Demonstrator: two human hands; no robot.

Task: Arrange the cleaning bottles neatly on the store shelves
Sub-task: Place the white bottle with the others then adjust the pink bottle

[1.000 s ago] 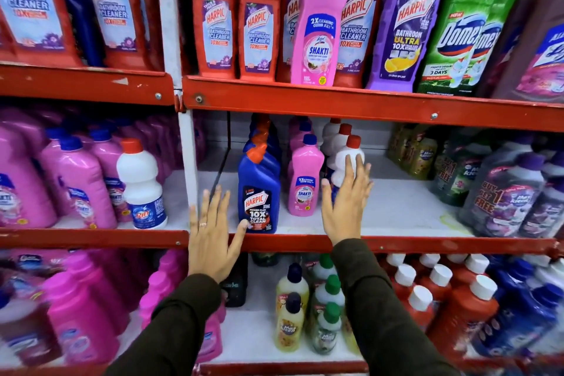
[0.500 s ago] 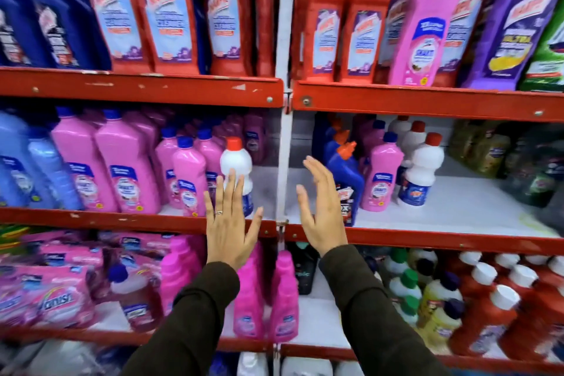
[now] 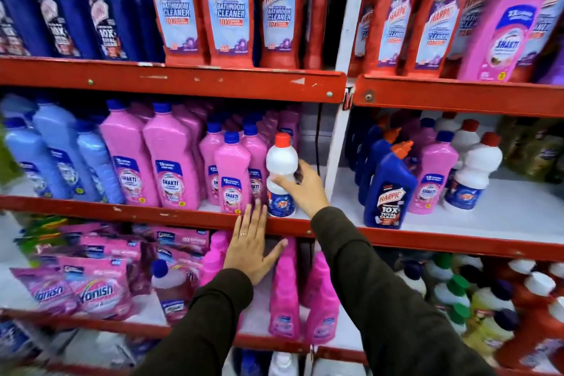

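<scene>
A white bottle with a red cap and blue label [image 3: 281, 162] stands at the right end of the middle left shelf [image 3: 152, 212], next to small pink Shakti bottles [image 3: 232, 174]. My right hand [image 3: 300, 188] wraps around this white bottle's waist. My left hand [image 3: 251, 249] is flat with fingers spread, resting against the red shelf edge just below the pink bottles, holding nothing. More white red-capped bottles [image 3: 476, 168] stand on the right bay's middle shelf beside a blue Harpic bottle [image 3: 389, 192] and a pink bottle [image 3: 433, 174].
A white upright post [image 3: 341, 119] divides the two bays. Red and blue Harpic bottles [image 3: 227, 6] fill the top shelf. Light blue bottles [image 3: 55, 149] stand at middle left. Vanish pouches [image 3: 91, 290] and pink bottles [image 3: 283, 293] lie below. Bare white shelf surface [image 3: 518, 210] shows at right.
The view has swung left to the left bay. My right hand moved from the right bay across the post and closed on the white bottle. My left hand dropped to the shelf edge.
</scene>
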